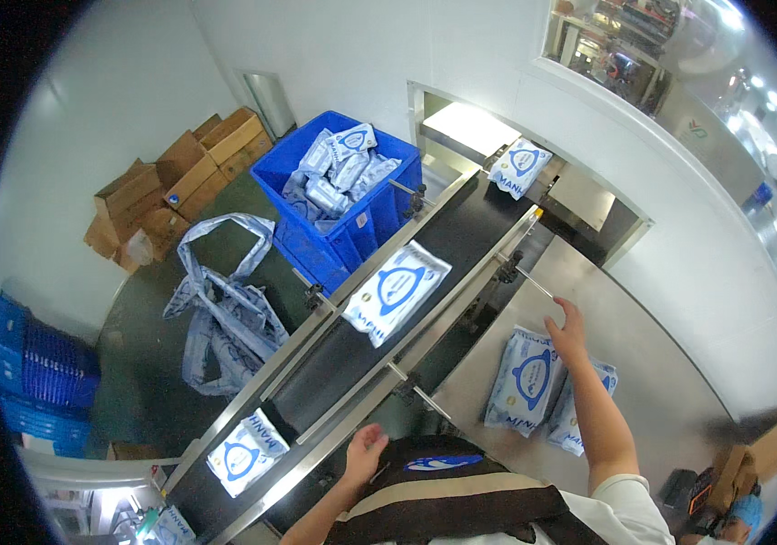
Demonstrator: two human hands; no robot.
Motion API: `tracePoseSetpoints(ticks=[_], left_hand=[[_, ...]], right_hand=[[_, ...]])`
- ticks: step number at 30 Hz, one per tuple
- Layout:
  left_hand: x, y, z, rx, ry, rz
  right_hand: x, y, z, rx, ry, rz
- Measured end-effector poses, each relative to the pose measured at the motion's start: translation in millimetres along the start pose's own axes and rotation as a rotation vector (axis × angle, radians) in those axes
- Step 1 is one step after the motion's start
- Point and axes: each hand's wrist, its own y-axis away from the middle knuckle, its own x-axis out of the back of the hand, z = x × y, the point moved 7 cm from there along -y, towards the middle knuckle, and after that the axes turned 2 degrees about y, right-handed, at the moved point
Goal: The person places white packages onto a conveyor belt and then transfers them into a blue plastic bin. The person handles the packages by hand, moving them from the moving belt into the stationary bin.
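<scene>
An open reach, nothing pinched

From where I watch, a white-and-blue pack (pixel 520 381) lies on the metal surface (pixel 666 363), just nearer the body than my right fingers and a little left of them. A second pack (pixel 567 422) lies beside it, partly hidden from me. My right hand (pixel 568 338) is by their far ends, thumb and fingers spread; I see nothing between them and cannot tell whether they touch either pack.

I read this step as a reach for a pack or a release of one. For a grasp, the next move would call for lowering those fingers and closing them across an edge without crushing it.

My left hand (pixel 366 454) is loosely bent; I cannot tell whether its fingers press together. Left of them runs the black conveyor (pixel 316 386), carrying conveyor packs (pixel 398 291). Farther out, across it, stands a blue crate (pixel 384 225) heaped with pale packs (pixel 352 141).
</scene>
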Motion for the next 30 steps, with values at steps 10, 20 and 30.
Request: tracePoseSetpoints(ticks=[10,20,30], left_hand=[[-12,-12,-6,0.181,-0.098,0.309],[-42,-44,16,0.363,0.105,0.451],[-58,-73,9,0.355,0.193,0.496]], right_hand=[[-106,-57,137,-0.301,-0.438,-0.151],[-120,-95,161,-0.414,-0.599,-0.336],[-123,-121,138,-0.494,-0.573,-0.336]])
